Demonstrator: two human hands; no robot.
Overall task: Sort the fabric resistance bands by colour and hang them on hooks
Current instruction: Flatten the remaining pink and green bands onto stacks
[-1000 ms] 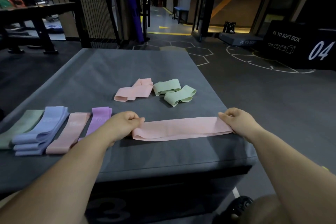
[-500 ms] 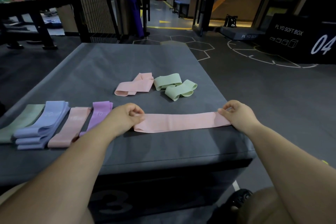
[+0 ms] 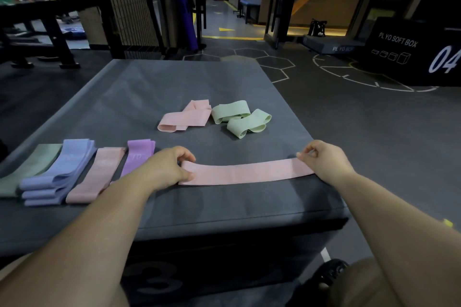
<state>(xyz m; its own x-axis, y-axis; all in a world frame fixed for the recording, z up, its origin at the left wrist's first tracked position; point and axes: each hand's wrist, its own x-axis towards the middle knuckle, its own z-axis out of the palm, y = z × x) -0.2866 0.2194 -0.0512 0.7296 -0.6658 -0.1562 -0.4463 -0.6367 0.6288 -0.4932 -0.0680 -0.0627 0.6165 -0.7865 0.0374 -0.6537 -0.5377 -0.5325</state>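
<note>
A long pink band [image 3: 245,171] lies flat and stretched out across the near part of the grey soft box [image 3: 189,82]. My left hand [image 3: 166,167] pinches its left end and my right hand [image 3: 324,160] pinches its right end. Sorted bands lie in a row at the near left: a dark green band [image 3: 30,169], a stack of blue bands [image 3: 57,172], a pink band [image 3: 97,174] and a purple band [image 3: 137,157]. Farther back lie a crumpled pink band [image 3: 185,116] and two light green bands [image 3: 240,117]. No hooks are in view.
The grey box ends just right of my right hand, with dark gym floor beyond. A black plyo box marked 04 [image 3: 411,52] stands at the far right, a wire cage wall [image 3: 124,2] and a bench [image 3: 45,10] at the far left. A shoe [image 3: 326,271] shows below.
The fingers of both hands have loosened from fists into pinches on the band's ends. The pink band stays stretched flat in the same place.
</note>
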